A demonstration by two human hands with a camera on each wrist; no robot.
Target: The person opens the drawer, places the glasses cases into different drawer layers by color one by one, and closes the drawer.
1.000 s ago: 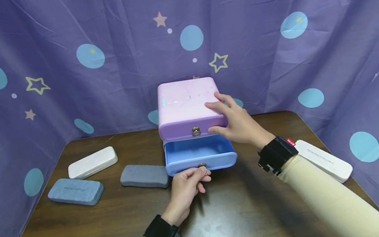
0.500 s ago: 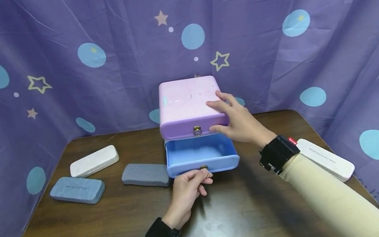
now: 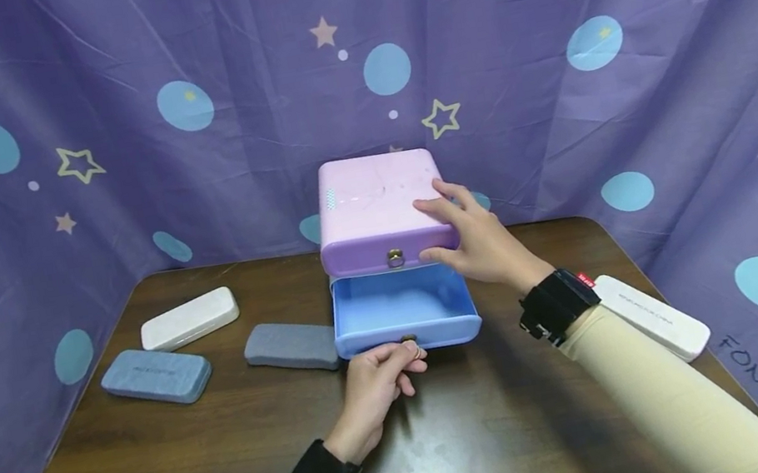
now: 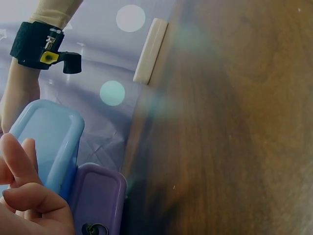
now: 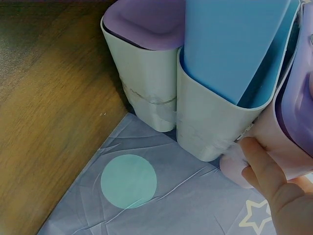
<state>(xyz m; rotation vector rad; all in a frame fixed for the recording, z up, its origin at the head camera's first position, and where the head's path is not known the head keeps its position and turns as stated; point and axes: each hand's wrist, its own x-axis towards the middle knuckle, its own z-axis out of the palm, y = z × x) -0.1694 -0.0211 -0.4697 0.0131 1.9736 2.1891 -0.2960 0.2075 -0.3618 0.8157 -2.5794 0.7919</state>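
the left hand [image 3: 375, 385] pinches the small round knob [image 3: 408, 341] at the front of the blue drawer [image 3: 403, 312], which stands pulled well out from under the pink drawer box [image 3: 378, 211]. the right hand [image 3: 479, 240] rests on the front right corner of that box, fingers flat on its top and thumb under the edge, a steadying press rather than a closed grip. the box sits at the far middle of the table [image 3: 161, 469], against the purple star curtain [image 3: 98, 108].

the step in hand looks like working the bottom drawer on its slide while the box is held in place. the next move probably calls for a straight pull or push along the drawer's line, with the right hand keeping the light box from sliding or tipping.

a grey case [image 3: 289, 347] lies just left of the drawer, a blue case [image 3: 156, 376] and a white case [image 3: 189, 320] further left, another white case [image 3: 655, 315] by the right forearm.

the drawer's floor seems bare, though its near inside wall is hidden. the left wrist view shows only curled fingers [image 4: 29, 196], the knob out of clear sight. the right wrist view is close and tilted, and cuts off most of the hand.
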